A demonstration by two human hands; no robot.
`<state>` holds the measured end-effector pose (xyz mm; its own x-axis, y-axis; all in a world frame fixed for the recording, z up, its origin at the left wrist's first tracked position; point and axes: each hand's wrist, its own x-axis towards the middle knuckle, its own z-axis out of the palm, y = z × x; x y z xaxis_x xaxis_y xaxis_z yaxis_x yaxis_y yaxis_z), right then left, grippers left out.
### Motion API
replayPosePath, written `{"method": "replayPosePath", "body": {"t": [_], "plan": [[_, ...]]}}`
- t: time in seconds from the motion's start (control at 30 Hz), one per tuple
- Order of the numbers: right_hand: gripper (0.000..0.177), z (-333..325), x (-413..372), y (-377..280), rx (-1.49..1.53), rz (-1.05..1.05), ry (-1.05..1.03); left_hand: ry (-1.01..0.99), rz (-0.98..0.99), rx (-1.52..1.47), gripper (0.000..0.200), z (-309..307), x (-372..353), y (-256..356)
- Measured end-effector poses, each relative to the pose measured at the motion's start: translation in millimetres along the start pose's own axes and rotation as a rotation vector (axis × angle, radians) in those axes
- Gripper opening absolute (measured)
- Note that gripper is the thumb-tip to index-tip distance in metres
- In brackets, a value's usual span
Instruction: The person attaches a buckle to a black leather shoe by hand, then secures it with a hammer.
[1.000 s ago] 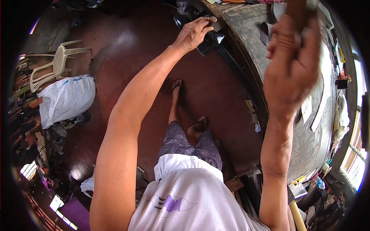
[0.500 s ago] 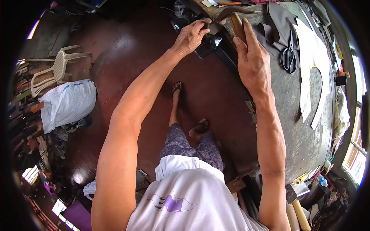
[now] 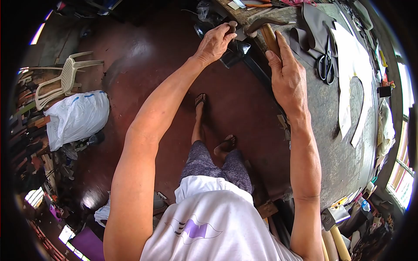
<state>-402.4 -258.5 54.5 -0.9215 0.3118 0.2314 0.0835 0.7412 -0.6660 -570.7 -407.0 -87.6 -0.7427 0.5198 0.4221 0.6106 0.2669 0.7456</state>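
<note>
My left hand (image 3: 214,45) is closed in a pinch around a short brown rod (image 3: 233,27) with a rounded, flared end, at the near corner of the workbench. What lies under its lower end is hidden by my fingers. In my right hand (image 3: 289,82) is a hammer (image 3: 269,38) with a wooden handle and a long curved dark metal head. My thumb and forefinger lie along the handle. The hammer's face is just right of the rod, with a small gap between them.
The worn workbench (image 3: 322,130) runs down the right side, bearing black-handled scissors (image 3: 325,67), dark sheet material (image 3: 314,21) and white pattern pieces (image 3: 348,82). A plastic chair (image 3: 67,78) and a stuffed white sack (image 3: 80,117) stand on the red floor (image 3: 143,74) at left.
The hammer head has come slightly away from the rod and lower in the view. My right hand has shifted a little right and down; my left hand stays nearly in place.
</note>
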Motion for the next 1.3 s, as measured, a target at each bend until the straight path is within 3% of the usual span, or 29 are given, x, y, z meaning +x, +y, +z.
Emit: {"method": "replayPosePath", "body": {"t": [0.27, 0.3, 0.33, 0.43, 0.5, 0.53, 0.57, 0.6, 0.63, 0.7, 0.73, 0.8, 0.87, 0.97, 1.0, 1.1, 1.17, 1.3], "plan": [[0.048, -14.4, 16.4, -37.9, -0.010, -0.166, 0.034, 0.037, 0.068, 0.064, 0.017, -1.9, -3.1, 4.7], [0.048, -15.4, 22.8, -45.4, -0.037, -0.291, 0.195, 0.040, 0.065, 0.054, 0.016, -1.4, -4.0, 4.8], [0.048, -25.2, 21.2, -59.6, 0.015, -0.213, 0.215, 0.041, 0.061, 0.042, 0.016, -0.3, -5.6, 5.1], [0.045, -5.8, 23.1, -58.4, -0.006, -0.265, 0.269, 0.069, 0.079, 0.047, 0.016, 1.2, -5.2, 3.8], [0.043, 29.1, 34.0, -25.0, -0.195, -0.417, 0.110, 0.075, 0.057, 0.065, 0.016, 3.0, -7.3, 2.7], [0.043, 19.2, 37.1, -21.6, -0.239, -0.246, -0.026, 0.070, 0.054, 0.072, 0.016, 5.6, -6.8, 1.9], [0.042, 9.6, 43.7, -20.7, -0.276, -0.087, -0.160, 0.137, 0.187, 0.099, 0.017, 11.5, -6.5, -6.5], [0.042, 1.8, 36.5, -14.4, -0.184, -0.181, -0.055, 0.123, 0.122, 0.070, 0.016, 4.2, -3.3, -4.7], [0.043, -14.9, 20.8, -24.5, -0.133, -0.081, -0.046, 0.083, 0.051, 0.011, 0.016, 5.3, -6.8, 4.2], [0.046, -40.9, -19.1, -4.2, -0.299, 0.010, 0.038, 0.094, 0.032, -0.019, 0.019, 7.2, -1.2, -3.2], [0.052, -51.3, -50.5, 28.8, -0.536, 0.045, 0.055, 0.087, -0.040, -0.109, 0.021, 10.1, -6.3, -1.6], [0.053, -67.7, -103.1, 70.0, -0.676, 0.473, 0.063, 0.055, -0.167, -0.231, 0.023, 7.6, -5.8, 1.6], [0.056, -79.5, -151.9, 133.3, -0.772, 0.623, 0.054, 0.099, -0.189, -0.315, 0.020, 9.2, -5.8, -0.5], [0.056, -71.0, -172.7, 169.2, -1.061, 0.250, 0.229, 0.097, -0.185, -0.343, 0.017, 4.9, -3.1, 3.4], [0.055, -53.9, -148.5, 152.6, -0.965, 0.263, 0.250, 0.084, -0.179, -0.344, 0.017, 5.1, -3.4, 1.7], [0.059, 24.2, -64.9, 71.6, -0.622, -0.111, 0.158, 0.056, -0.215, -0.383, 0.015, 0.3, -1.1, 7.0], [0.061, 82.7, -23.9, 31.5, -0.511, -0.070, 0.013, 0.045, -0.259, -0.463, 0.015, -2.1, -0.7, 8.1], [0.063, 144.4, 11.8, 41.4, -0.479, -0.129, -0.103, -0.007, -0.296, -0.433, 0.014, -9.1, 2.0, 2.1]]}}
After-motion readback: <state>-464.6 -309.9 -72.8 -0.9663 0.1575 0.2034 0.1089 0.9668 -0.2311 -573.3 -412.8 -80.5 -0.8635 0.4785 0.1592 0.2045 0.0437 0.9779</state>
